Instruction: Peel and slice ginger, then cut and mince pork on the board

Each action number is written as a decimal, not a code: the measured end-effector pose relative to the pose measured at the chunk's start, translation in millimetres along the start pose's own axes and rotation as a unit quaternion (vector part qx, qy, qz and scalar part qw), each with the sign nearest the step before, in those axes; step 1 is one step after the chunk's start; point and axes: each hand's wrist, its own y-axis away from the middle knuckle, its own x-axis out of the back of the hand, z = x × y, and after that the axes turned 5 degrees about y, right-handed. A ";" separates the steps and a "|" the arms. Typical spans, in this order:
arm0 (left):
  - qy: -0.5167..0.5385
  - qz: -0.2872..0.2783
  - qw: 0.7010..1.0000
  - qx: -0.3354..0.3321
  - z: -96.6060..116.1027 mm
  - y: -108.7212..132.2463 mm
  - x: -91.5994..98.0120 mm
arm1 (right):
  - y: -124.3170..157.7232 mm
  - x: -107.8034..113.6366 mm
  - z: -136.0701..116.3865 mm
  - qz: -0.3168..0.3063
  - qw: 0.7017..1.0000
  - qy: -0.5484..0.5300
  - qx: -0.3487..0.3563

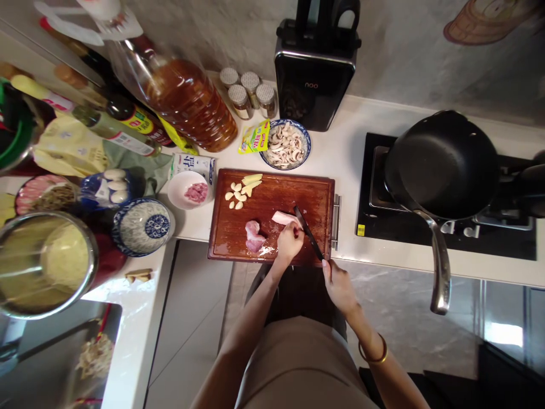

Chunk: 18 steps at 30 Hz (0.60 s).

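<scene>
- your left hand (pixel 290 241) has its fingers curled in, gathered over the right end of the pale meat strip (pixel 283 218) and seeming to hold it down; how tightly they pinch is hidden.
- your right hand (pixel 339 282) is wrapped closed around the handle of the knife (pixel 310 232), whose blade runs just right of your left fingertips, its tip pointing away from you.
- the strip pokes out leftward from under those left fingers, flat on the cutting board (pixel 293 187). it looks light, soft and bendy, and its damp sheen suggests it may slide — press from above with bent knuckles, tips tucked back from the edge.
- left of your left fingers, well clear of the blade, lies a pink meat chunk (pixel 254 236). it's thicker and probably a bit heavier, likely squashy and slick — best taken around its sides with a broad grip.
- farther off, beyond and left of those fingers, sit garlic cloves (pixel 238 193) and ginger pieces (pixel 250 183); they should feel firm and light, the cloves apt to roll.
</scene>
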 end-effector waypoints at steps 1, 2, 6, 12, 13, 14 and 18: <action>0.010 0.000 1.000 0.000 -0.2 -0.3 -0.1 | 0.3 -0.3 0.2 -0.001 1.000 0.001 -0.001; 0.018 0.001 1.000 0.000 -0.6 -0.6 -0.1 | 0.6 -0.5 0.5 -0.003 1.000 0.001 -0.002; 0.037 0.000 0.999 -0.006 -2.4 -1.9 0.1 | 0.6 -1.2 1.4 -0.009 1.000 -0.002 -0.003; 0.017 -0.007 0.999 -0.026 -2.9 -5.2 2.9 | 0.9 -0.6 1.2 -0.012 1.000 -0.010 -0.004; 0.009 -0.009 1.000 -0.029 -2.8 -5.8 3.5 | 1.1 -0.8 1.2 -0.013 1.000 -0.010 -0.005; 0.001 -0.011 0.999 -0.030 -2.6 -6.4 4.1 | 1.2 -1.1 1.1 -0.015 1.000 -0.008 -0.007; -0.026 -0.018 0.999 -0.026 -1.5 -8.2 5.7 | -0.2 -4.4 0.2 -0.020 1.000 -0.001 -0.011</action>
